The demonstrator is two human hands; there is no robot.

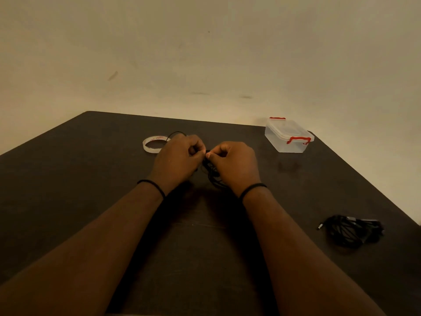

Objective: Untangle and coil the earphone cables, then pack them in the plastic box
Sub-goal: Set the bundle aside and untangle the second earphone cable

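Over the middle of the dark table (91,179), my left hand (177,158) and my right hand (234,163) meet fingertip to fingertip. Both pinch a tangled black earphone cable (210,172), whose loops hang between and below the hands. One loop of it shows above my left hand. A second bundle of black cables (350,229) lies at the right, near the table's edge. The clear plastic box (288,137) with red clasps stands at the back right with its lid on.
A roll of clear tape (155,144) lies flat just left of my left hand. The table's back edge meets a plain beige wall. The right edge runs diagonally close to the cable bundle.
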